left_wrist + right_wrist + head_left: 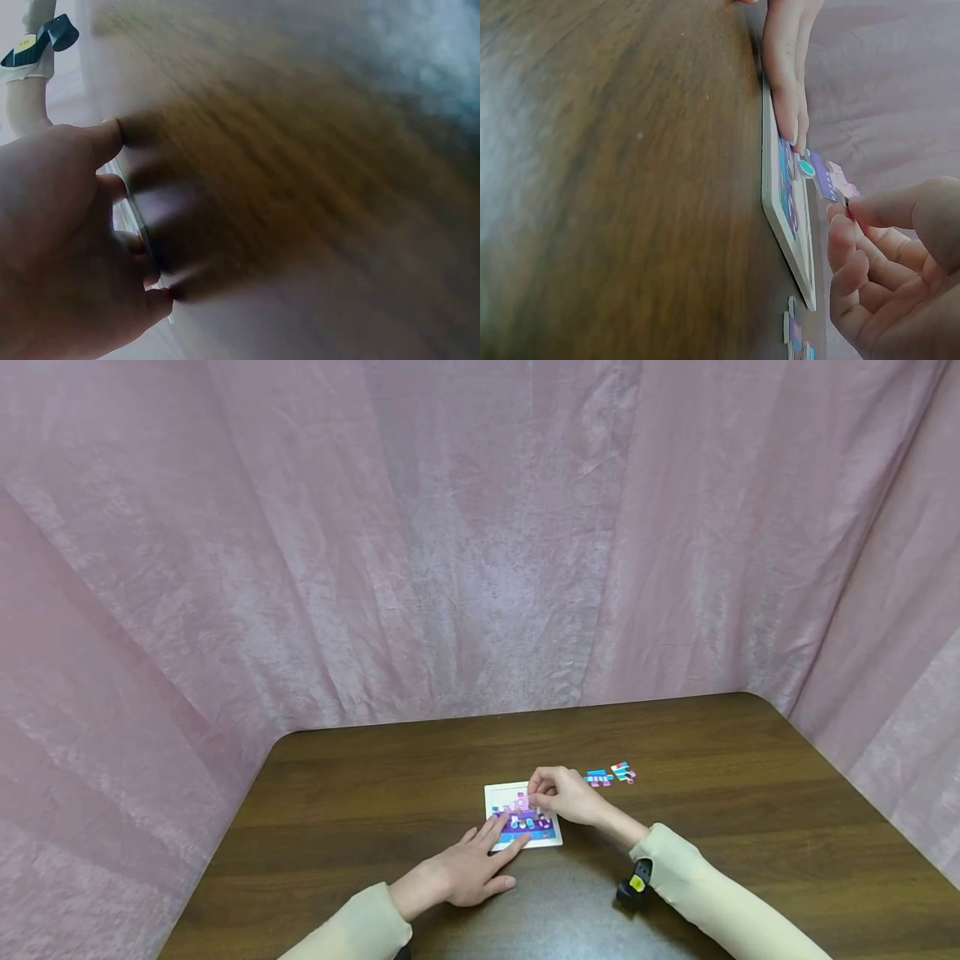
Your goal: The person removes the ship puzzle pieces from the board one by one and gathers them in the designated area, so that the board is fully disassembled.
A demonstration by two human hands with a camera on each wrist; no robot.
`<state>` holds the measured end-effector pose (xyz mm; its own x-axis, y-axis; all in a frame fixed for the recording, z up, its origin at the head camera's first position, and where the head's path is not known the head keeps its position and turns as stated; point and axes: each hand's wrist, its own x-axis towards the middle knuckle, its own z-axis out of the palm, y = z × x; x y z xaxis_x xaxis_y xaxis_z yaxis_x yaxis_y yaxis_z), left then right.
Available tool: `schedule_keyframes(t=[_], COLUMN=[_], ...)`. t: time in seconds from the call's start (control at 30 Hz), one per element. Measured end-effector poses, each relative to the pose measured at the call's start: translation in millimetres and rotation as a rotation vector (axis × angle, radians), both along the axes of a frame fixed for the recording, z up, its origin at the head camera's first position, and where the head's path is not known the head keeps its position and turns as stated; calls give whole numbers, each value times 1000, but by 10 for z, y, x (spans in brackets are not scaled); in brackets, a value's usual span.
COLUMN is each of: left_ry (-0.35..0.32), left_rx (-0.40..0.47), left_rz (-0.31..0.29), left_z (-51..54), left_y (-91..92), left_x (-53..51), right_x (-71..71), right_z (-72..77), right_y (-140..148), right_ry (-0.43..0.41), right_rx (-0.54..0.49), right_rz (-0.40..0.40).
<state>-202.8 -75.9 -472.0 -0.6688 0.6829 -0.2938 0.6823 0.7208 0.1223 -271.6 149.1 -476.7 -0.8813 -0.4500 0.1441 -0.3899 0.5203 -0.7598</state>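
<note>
A small jigsaw puzzle in a white-framed board (pixel 491 791) lies on the table, its picture pink, purple and blue. Spread fingers of my left hand (pixel 463 865) rest on the lower left part of the board. At the board's right side my right hand (pixel 567 797) pinches a puzzle piece (pixel 823 178) between thumb and fingertips. In the right wrist view this piece, purple and pink with a teal oval, tilts up above the board; whether it is one piece or several joined cannot be told. The left wrist view shows the left fingertips at the board's edge.
Several loose puzzle pieces (pixel 598 778) lie on the brown wooden table (pixel 375 785) to the right of the board, with more pieces (pixel 623 771) just beyond. A pink curtain (pixel 480 568) hangs behind the table. Each wrist wears a black camera strap.
</note>
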Motion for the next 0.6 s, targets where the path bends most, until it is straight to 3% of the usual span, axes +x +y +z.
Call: schedule_keyframes(t=[0.6], left_ry=[-24], left_rx=[-2], left_rz=[12], left_z=[-5], left_y=[-7], left_x=[1], right_x=[25], right_z=[17], right_y=[210], right_ry=[-104], right_rx=[-73], right_rz=[-40])
